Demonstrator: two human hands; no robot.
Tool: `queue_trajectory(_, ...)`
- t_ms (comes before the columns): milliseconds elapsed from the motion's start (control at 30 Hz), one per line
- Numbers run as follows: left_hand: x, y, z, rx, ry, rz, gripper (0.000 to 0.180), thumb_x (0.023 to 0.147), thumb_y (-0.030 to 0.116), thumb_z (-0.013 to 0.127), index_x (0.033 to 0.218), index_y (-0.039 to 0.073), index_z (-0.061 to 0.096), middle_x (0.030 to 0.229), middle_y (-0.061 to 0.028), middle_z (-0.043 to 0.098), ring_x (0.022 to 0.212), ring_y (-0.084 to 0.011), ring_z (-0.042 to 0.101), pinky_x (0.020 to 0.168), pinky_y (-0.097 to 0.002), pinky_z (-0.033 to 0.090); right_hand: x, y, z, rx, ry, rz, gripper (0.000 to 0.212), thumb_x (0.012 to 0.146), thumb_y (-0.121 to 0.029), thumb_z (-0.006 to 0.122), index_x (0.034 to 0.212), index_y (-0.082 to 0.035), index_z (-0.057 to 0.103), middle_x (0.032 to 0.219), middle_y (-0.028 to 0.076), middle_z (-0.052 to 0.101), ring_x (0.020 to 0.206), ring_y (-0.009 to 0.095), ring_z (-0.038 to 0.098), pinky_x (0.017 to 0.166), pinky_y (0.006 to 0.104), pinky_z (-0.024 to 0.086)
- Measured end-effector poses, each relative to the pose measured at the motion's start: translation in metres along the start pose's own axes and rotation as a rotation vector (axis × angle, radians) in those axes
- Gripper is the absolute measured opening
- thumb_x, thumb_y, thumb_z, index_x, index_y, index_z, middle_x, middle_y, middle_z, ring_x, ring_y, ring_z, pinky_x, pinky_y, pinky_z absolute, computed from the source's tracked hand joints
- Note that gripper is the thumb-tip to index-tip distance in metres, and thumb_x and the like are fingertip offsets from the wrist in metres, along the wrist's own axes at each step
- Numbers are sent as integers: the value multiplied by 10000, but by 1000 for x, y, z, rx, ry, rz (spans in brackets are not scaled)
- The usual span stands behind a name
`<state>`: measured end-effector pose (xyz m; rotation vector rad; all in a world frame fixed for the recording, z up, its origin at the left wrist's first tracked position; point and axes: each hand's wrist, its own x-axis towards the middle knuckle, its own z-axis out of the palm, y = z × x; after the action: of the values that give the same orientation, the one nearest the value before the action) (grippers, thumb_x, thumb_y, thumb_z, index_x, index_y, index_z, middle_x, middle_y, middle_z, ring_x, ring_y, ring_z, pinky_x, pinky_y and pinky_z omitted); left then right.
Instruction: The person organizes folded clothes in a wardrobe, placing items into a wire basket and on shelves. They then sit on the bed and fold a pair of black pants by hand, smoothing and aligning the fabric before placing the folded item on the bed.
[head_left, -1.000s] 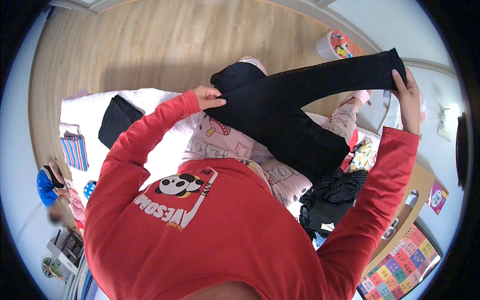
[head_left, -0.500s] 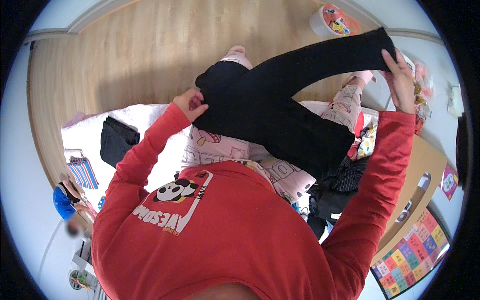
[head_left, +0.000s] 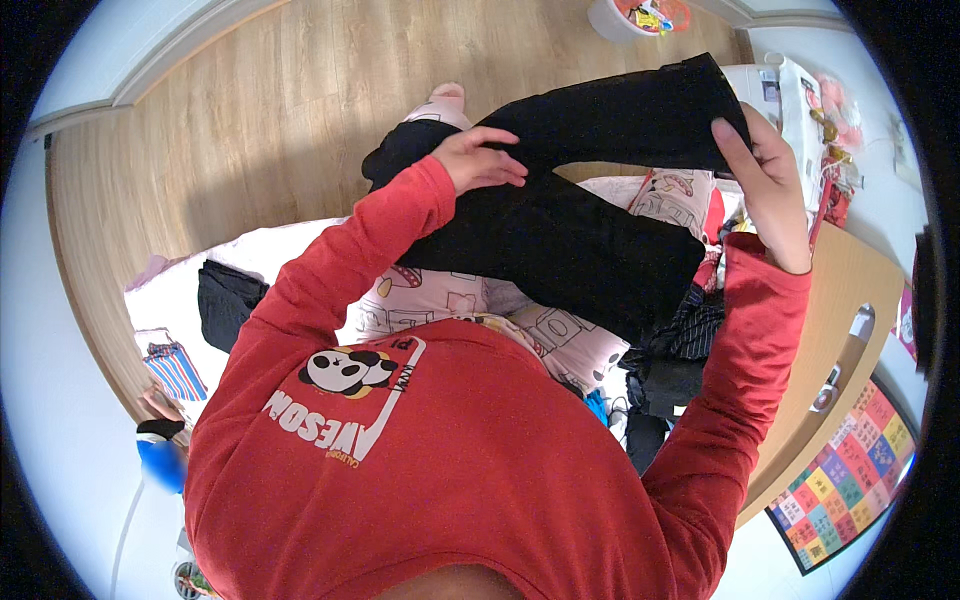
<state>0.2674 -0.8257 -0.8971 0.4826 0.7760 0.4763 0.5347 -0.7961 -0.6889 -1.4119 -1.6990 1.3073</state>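
Observation:
A pair of black trousers (head_left: 600, 240) is spread across my lap, the waist to the left and the two legs pointing right. My right hand (head_left: 765, 170) grips the hem of the far trouser leg, thumb on top and the other fingers partly hidden behind it. Above the trousers near the crotch is my left hand (head_left: 480, 160), its fingers stretched out and apart, holding nothing. Whether it touches the cloth I cannot tell. Under the trousers show my pink printed pyjama legs (head_left: 440, 300).
Folded dark clothes (head_left: 228, 303) and a striped cloth bag (head_left: 174, 371) lie on the white bedding (head_left: 290, 245) to the left. More dark clothes (head_left: 680, 385) are heaped at my right, beside a wooden panel (head_left: 850, 330). A white tub (head_left: 615, 22) stands on the floor. Another person (head_left: 160, 440) is at the left.
My left hand has let go of the waist and moved right, over the trousers, with its fingers opening. My right hand and the hem have shifted slightly left and nearer.

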Motion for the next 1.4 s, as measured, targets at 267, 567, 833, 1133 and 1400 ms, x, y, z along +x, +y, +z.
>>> queue_trajectory(267, 17, 22, 11, 651, 459, 444, 632, 758, -10, 616, 1289, 35, 276, 1207, -195, 398, 720, -226, 630, 541, -292, 553, 6, -6, -2, -34, 345, -158, 222, 856, -106, 554, 1044, 11, 571, 841, -25, 583, 758, 40, 481, 682, 168, 379)
queue_trajectory(567, 51, 12, -14, 256, 385, 279, 89, 793, -8, 582, 808, -78, 527, 944, -161, 448, 489, -249, 608, 426, -299, 541, 12, 33, -24, -371, 622, -153, 225, 865, -173, 544, 997, 5, 585, 799, 43, 624, 743, 64, 505, 698, 200, 407)
queue_trajectory(833, 21, 5, 13, 711, 506, 837, 96, 778, -80, 488, 827, -20, 545, 815, -135, 526, 663, -249, 623, 564, -309, 533, 1, 41, -6, -176, 565, -113, 197, 834, -134, 591, 944, 29, 581, 734, -20, 550, 688, 45, 445, 636, 172, 380)
queue_trajectory(1133, -27, -7, 19, 1147, 19, 649, 174, 736, -22, 544, 878, 46, 617, 854, -107, 622, 819, -270, 603, 750, -303, 487, -74, -33, 57, -293, -210, -309, 233, 700, -13, 593, 930, 13, 566, 928, 175, 584, 882, 288, 583, 773, 347, 470)
queue_trajectory(1400, -20, 8, 8, -451, 97, -182, 361, 801, 236, 577, 1042, -32, 572, 990, -96, 623, 901, -248, 578, 855, -351, 429, -116, 8, 151, 33, -506, -330, 224, 717, -23, 560, 941, -6, 555, 998, 157, 574, 946, 307, 553, 829, 371, 453)
